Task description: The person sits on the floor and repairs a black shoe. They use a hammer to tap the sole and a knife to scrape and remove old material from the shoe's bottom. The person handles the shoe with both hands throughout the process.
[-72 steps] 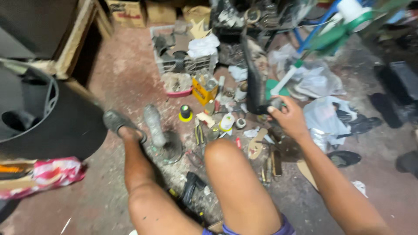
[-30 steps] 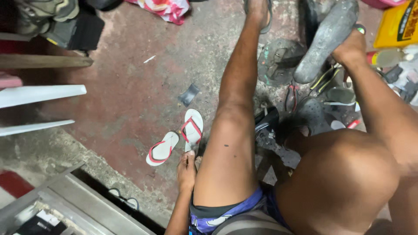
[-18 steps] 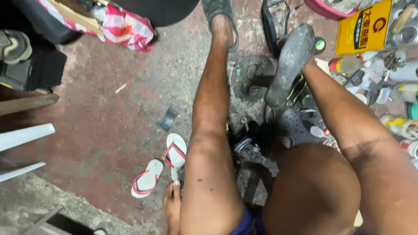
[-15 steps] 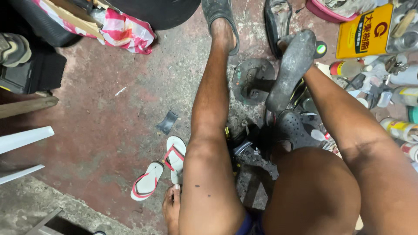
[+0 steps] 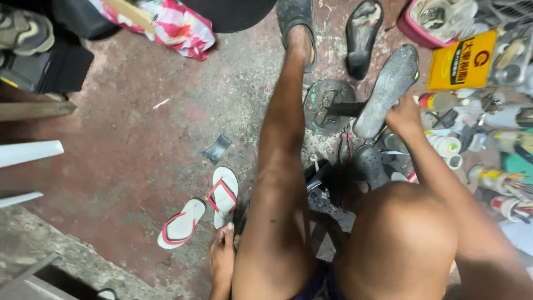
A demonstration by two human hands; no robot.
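Observation:
My right hand (image 5: pixel 403 115) is shut on the heel end of a dusty grey shoe (image 5: pixel 388 83) that lies sole-up on a dark iron cobbler's stand (image 5: pixel 327 105) between my legs. My left hand (image 5: pixel 222 256) rests low on the red concrete floor beside my left thigh, fingers loosely apart and holding nothing. It almost touches a pair of white flip-flops with red straps (image 5: pixel 214 205). My left leg stretches forward, its foot in a grey sandal (image 5: pixel 297 22).
A black insole (image 5: pixel 363 33) lies beyond the stand. A yellow tin (image 5: pixel 463 61), a pink tub (image 5: pixel 427 25) and several glue bottles and tubes (image 5: pixel 494 178) crowd the right. A black rubber scrap (image 5: pixel 216 149), a red-patterned bag (image 5: pixel 177 28) and white chair legs (image 5: pixel 28 153) sit left.
The view has swung from the tool pile ahead down to the floor at my left, then drifted up. My right hand stays on the grey shoe; my left hand stays on the floor.

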